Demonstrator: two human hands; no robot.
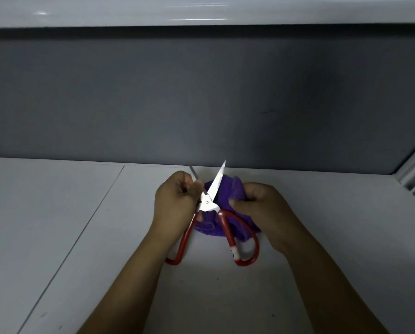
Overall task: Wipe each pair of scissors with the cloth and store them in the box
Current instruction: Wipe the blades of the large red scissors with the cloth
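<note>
Above the table (57, 213), we are gripping opened scissors (207, 204) in our left hand (175, 203), purple cloth (227, 189) in our right hand (262, 206).

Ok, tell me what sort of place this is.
Probably a desk cubicle or workbench: a white tabletop, a grey partition panel behind it, and a glossy white ledge above.

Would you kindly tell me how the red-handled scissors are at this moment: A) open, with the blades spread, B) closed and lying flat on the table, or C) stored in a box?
A: the scissors have their two blades spread in a V, one of them held in the left hand, while the right hand grips the purple cloth.
</note>
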